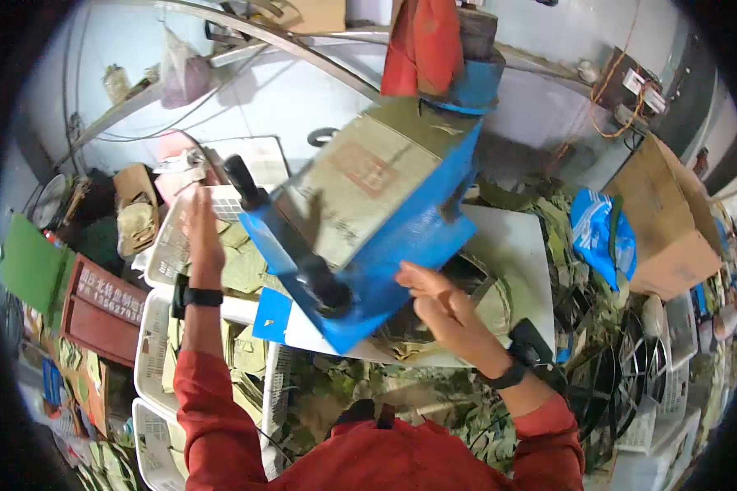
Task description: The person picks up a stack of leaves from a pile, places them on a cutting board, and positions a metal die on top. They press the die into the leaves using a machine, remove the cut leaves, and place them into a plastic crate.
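A blue machine [418, 245] with black rollers or knobs at its front stands on a white table. A worn cardboard box [356, 184] with a red print rests on top of it. My left hand [204, 237] is raised on the left, beside a black knob and above a white basket [165, 245] of flat green pieces; it is seen edge-on, with its fingers stretched out, and holds nothing. My right hand [454, 315] hangs over the table at the machine's right front, fingers apart and empty. Dark round material lies beneath it.
White baskets stack down the left, near a red box [102, 309]. Green scraps [434, 401] cover the floor below the table [524, 262]. At the right are a blue bag [602, 233] and an open cardboard box [667, 221]. Red cloth [422, 49] hangs above the machine.
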Demonstrator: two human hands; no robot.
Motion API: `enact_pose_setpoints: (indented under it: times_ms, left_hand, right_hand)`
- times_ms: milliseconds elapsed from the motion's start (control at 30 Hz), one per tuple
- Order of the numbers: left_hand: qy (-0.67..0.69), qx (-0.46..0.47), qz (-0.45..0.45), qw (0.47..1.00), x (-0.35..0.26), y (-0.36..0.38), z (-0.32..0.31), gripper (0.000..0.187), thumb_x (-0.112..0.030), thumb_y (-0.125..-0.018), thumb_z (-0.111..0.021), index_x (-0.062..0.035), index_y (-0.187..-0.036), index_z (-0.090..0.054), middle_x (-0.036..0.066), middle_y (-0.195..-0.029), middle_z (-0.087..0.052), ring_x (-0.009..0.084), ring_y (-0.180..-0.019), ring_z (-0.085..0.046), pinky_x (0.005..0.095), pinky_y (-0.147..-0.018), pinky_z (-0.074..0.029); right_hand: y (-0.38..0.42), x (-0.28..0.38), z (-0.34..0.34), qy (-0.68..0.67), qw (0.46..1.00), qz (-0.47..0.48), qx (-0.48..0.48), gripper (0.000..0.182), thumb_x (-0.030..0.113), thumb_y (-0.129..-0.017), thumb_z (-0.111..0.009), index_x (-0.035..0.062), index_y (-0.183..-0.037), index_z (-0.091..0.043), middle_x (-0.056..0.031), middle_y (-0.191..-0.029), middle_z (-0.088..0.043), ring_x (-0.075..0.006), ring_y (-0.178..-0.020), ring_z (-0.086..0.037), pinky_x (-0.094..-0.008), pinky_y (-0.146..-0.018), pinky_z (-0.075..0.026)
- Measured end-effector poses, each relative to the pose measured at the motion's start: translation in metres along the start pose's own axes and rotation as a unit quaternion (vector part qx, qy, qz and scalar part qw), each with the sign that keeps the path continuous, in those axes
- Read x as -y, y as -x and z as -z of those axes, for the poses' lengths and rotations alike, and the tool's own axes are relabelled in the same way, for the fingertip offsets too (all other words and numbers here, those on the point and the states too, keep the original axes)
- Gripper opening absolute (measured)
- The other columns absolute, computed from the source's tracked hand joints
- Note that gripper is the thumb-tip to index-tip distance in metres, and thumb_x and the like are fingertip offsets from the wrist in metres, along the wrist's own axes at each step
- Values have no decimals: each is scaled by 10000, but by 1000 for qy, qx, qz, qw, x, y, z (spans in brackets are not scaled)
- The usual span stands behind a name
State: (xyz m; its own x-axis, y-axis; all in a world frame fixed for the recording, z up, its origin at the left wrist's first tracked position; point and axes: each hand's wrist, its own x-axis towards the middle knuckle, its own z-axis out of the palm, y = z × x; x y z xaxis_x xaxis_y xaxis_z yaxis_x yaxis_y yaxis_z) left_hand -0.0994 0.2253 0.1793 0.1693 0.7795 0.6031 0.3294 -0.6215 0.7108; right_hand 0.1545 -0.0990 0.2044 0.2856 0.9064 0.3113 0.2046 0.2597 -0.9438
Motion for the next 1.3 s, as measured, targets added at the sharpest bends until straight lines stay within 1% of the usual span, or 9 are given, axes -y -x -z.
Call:
enact_pose_setpoints:
  times_ms: [33, 100, 167, 267, 400, 800, 900, 1100, 1300]
  left_hand:
    - [203, 3, 152, 967, -51, 8, -15, 382, -257, -977, -384, -69, -1301, -458, 90, -1255, -510, 231, -1166, -457, 386, -956, -379]
    - [156, 87, 132, 975, -57, 18, -20, 469, -339, -957, -454, -5, -1286, -463, 83, -1204, -544, 163, -1129, -487, 290, -956, -369]
    - [301, 69, 174, 935, -101, 38, -28, 381, -290, -943, -477, 4, -1177, -537, 94, -1074, -578, 149, -947, -533, 271, -845, -414]
    - [380, 159, 182, 893, -132, 62, -25, 259, -137, -852, -459, 0, -1049, -557, 107, -1029, -598, 187, -949, -548, 305, -863, -407]
    - [428, 202, 271, 839, -157, 82, -41, 396, -112, -744, -439, 28, -1104, -530, 147, -1062, -588, 249, -984, -555, 346, -899, -403]
    - [439, 192, 246, 843, -172, 138, -67, 446, -153, -769, -492, -24, -1196, -484, 100, -1070, -585, 215, -1007, -538, 331, -899, -387]
    - [428, 169, 248, 852, -169, 142, -70, 444, -149, -766, -493, -19, -1191, -485, 99, -1064, -588, 211, -992, -541, 324, -892, -387]
    - [442, 159, 248, 847, -164, 145, -74, 452, -127, -763, -494, 0, -1197, -478, 100, -1043, -598, 215, -985, -549, 319, -877, -400]
    - [384, 57, 199, 900, -165, 168, -48, 362, -141, -933, -444, 12, -1261, -443, 106, -1208, -522, 206, -1123, -496, 350, -1008, -352]
  right_hand:
    - [-1, 4, -8, -54, 998, -13, -3, 360, 260, -939, -490, -4, -1181, -528, -80, -1056, -613, -157, -956, -565, -299, -876, -418]
    - [3, 22, -7, -78, 993, -54, 65, 362, 257, -947, -466, 6, -1201, -520, -70, -1080, -611, -143, -991, -552, -291, -914, -394]
    - [10, 29, 3, -103, 989, -73, 80, 354, 242, -947, -451, 15, -1209, -522, -64, -1094, -611, -133, -1020, -540, -285, -938, -380]
    - [36, 28, 47, -174, 978, -114, 24, 316, 173, -924, -439, 26, -1179, -554, -65, -1076, -622, -131, -1038, -534, -286, -943, -381]
    - [49, 36, 88, -185, 977, -100, -35, 355, 176, -842, -491, -25, -1127, -555, -93, -1013, -581, -218, -1034, -529, -343, -914, -394]
    - [70, 13, 129, -215, 968, -90, -91, 401, 168, -798, -501, 5, -1163, -535, -87, -1033, -569, -226, -1057, -527, -344, -917, -369]
    - [71, 8, 127, -226, 967, -81, -87, 240, 150, -813, -520, -4, -995, -552, -94, -1033, -525, -241, -1056, -508, -395, -979, -350]
    - [73, 1, 118, -221, 966, -74, -110, 229, 173, -820, -528, -4, -961, -563, -95, -1007, -534, -226, -1037, -510, -387, -984, -341]
    - [72, 5, 109, -164, 974, -100, -124, 318, 247, -873, -483, -4, -1058, -546, -80, -947, -559, -199, -990, -519, -345, -944, -361]
